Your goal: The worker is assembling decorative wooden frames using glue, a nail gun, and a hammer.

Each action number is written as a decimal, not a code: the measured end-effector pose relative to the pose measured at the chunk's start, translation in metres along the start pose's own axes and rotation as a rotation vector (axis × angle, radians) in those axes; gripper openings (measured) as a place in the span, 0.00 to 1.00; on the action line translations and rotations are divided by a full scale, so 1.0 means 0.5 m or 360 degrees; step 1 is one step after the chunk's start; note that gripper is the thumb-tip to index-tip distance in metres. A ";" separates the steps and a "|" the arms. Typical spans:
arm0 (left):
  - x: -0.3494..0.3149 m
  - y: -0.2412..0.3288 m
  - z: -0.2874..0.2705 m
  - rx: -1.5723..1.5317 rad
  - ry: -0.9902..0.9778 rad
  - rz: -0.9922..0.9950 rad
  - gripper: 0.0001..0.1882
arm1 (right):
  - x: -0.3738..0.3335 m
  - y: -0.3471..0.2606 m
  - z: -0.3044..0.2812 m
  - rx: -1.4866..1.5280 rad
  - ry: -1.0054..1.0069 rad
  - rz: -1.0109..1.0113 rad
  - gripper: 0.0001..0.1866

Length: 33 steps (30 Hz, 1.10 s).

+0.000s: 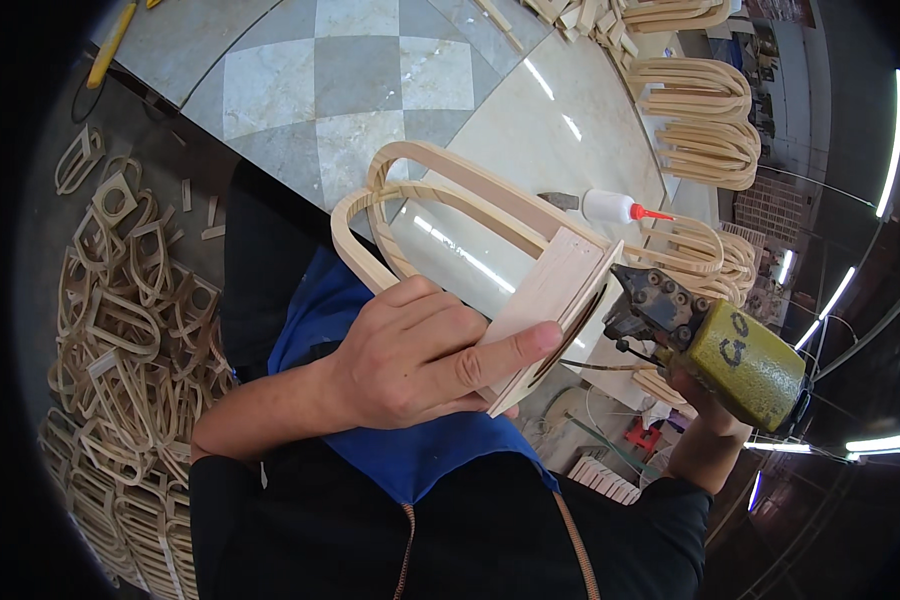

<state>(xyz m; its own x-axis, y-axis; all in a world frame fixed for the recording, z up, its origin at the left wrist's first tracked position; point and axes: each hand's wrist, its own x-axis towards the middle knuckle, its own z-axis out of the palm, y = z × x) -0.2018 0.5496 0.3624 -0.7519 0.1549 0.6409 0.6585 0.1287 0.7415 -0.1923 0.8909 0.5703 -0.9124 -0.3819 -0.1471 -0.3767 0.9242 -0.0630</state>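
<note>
In the middle of the frame, the left hand has its grip closed on an arched wooden frame, index finger laid along its flat end board. Right of centre, the right hand, partly hidden, has its grip around a yellow-green tool, whose dark nose is at that board's right edge. A white bottle with a red tip lies at upper right of centre on the table, while similar frames heap up at lower left.

The table carries a red-tipped white bottle and wooden strips.
</note>
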 end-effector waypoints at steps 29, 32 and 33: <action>0.001 0.006 0.008 -0.0034 0.0011 -0.0058 0.33 | 0.028 -0.035 -0.006 -0.0025 -0.0379 0.0051 0.31; -0.001 0.001 0.008 -0.0007 -0.0002 -0.0025 0.33 | 0.029 -0.034 -0.003 -0.0013 -0.0394 0.0038 0.31; -0.002 -0.002 0.008 0.0015 -0.0006 0.0005 0.34 | 0.029 -0.033 -0.002 -0.0108 -0.0381 0.0013 0.31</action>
<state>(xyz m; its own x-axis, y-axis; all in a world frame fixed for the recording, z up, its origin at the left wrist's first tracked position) -0.2016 0.5535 0.3604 -0.7497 0.1589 0.6425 0.6612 0.1374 0.7375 -0.1994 0.8701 0.5703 -0.8546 -0.3563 -0.3778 -0.3866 0.9222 0.0046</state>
